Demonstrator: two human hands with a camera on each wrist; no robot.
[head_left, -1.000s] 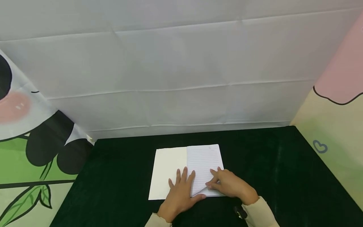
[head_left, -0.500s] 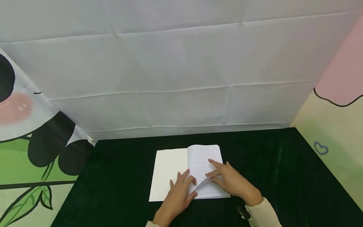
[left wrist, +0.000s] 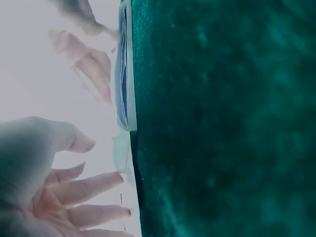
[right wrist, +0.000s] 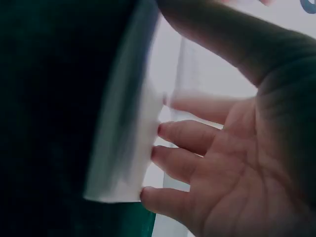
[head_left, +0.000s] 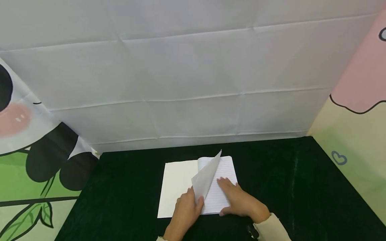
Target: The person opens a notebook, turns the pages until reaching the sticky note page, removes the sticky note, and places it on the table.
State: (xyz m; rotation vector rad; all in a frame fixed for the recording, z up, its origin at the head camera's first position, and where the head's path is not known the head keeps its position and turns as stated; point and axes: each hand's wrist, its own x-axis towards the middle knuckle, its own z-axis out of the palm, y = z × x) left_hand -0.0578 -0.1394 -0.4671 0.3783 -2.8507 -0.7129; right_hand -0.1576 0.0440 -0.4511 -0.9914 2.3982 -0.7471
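The plain leaf (head_left: 176,190) of the open book (head_left: 212,206) lies flat, spreading left of my left fingers and beyond them. I see nothing pinning its far side, so a hard tug could skid the whole book over the green cloth (head_left: 129,197).

My left hand (head_left: 184,211) sits by the book's near edge, with the raised sheet (head_left: 206,177) standing between thumb and fingers. I cannot tell whether I am pinching it: my left wrist view shows a gap between thumb and fingertips, and the white is too bright to read. If that hold is loose, the sheet could flop back rightward; if I squeeze and pull, it could crease or tear at the fold. Its top corner rises beyond my left fingers with nothing touching it, so I'd expect any buckling there first.

Right of it, below my right fingertips, is the ruled page (head_left: 223,167). My right hand (head_left: 242,201) is spread over its edge, fingers extended, thumb apart, gripping nothing. Should those fingers drag, the page could ruffle; should they leave too soon, the book might shift toward my left hand's pull.
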